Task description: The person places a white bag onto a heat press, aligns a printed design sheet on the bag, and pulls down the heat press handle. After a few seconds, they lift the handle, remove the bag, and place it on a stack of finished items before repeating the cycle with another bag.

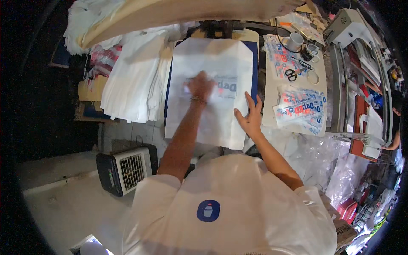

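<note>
A white sheet-like piece of material [185,118], fabric or paper, lies over a dark blue board [254,73] in front of me. On its middle is a printed transfer design [228,87] with blue and red lettering. My left hand [201,86] is blurred and rests palm down on or just above the left part of this design, hiding some of it. A bracelet circles that wrist. My right hand [251,116] lies at the material's right edge, thumb and fingers spread, with fingertips touching the edge and the blue board.
Stacked white fabric pieces [134,76] hang at left. A pale right-hand table [271,111] bears printed transfer sheets [301,110], black-handled scissors [290,75], a tape roll [313,77] and a white mug [295,41]. A heater-like unit [124,170] stands on the floor. A metal-framed machine [346,28] stands right.
</note>
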The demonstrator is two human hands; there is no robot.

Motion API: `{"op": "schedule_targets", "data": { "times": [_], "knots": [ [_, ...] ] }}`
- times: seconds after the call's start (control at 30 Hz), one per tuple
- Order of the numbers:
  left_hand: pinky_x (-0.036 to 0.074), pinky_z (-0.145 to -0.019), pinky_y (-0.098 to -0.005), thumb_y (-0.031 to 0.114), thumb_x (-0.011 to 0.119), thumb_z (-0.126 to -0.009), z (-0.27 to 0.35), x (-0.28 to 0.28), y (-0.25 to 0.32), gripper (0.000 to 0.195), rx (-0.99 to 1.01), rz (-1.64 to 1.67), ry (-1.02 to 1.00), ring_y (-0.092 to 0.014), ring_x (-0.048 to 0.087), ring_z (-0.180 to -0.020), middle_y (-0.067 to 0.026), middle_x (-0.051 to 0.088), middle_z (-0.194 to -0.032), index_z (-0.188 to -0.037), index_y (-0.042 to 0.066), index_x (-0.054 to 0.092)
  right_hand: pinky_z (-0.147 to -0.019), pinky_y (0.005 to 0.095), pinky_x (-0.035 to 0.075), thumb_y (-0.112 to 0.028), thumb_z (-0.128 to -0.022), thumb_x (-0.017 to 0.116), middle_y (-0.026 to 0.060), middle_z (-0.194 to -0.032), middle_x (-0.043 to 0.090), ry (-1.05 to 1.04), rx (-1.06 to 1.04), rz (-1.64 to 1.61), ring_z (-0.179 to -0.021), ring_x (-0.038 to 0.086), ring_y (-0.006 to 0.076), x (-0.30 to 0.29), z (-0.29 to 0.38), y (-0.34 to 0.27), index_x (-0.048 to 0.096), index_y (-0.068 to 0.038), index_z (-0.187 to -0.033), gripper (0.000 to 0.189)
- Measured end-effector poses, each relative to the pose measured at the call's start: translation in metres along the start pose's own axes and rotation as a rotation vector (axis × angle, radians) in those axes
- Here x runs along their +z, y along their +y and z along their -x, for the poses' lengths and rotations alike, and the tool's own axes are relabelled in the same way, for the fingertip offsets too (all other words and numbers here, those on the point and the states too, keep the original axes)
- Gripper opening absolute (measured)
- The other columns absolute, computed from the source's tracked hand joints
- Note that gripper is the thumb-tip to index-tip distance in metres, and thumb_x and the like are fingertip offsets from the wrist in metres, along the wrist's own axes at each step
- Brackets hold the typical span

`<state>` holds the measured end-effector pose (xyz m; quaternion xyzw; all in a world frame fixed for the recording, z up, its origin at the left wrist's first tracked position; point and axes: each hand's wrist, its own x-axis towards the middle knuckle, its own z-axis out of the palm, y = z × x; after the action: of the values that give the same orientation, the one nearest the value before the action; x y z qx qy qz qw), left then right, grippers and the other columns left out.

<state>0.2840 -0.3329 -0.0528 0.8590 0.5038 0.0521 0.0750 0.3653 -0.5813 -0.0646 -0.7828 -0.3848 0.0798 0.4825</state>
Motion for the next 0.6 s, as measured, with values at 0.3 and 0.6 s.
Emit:
{"op": "schedule_targets", "data": {
  "times": [0.3,0.6],
  "knots": [
    [0.051,-0.082,-0.0546,0.032,0.070,-0.071,-0.005,0.043,-0.067,0.030,0.060,-0.012,0.369,-0.039,0.071,-0.087,-0.0135,0.073,-0.081,-0.090,0.009,0.066,-0.109,0.0525,0.039,-0.027,-0.079,0.079,0.0341,-0.146,0.031,-0.057,-0.028,-0.078,-0.135,0.037,0.0506,0.009,-0.001,-0.017,0.042,-0.015,-0.150,0.081],
    [0.055,-0.073,-0.0488,0.037,0.075,-0.074,-0.024,0.001,-0.030,0.034,-0.032,0.279,0.018,-0.033,0.071,-0.083,-0.0154,0.072,-0.085,-0.090,0.009,0.065,-0.107,0.0537,0.040,-0.031,-0.080,0.077,0.0316,-0.147,0.032,0.058,-0.013,-0.014,-0.132,0.041,0.0501,-0.005,-0.002,0.009,0.042,-0.013,-0.150,0.081]
  ]
}}
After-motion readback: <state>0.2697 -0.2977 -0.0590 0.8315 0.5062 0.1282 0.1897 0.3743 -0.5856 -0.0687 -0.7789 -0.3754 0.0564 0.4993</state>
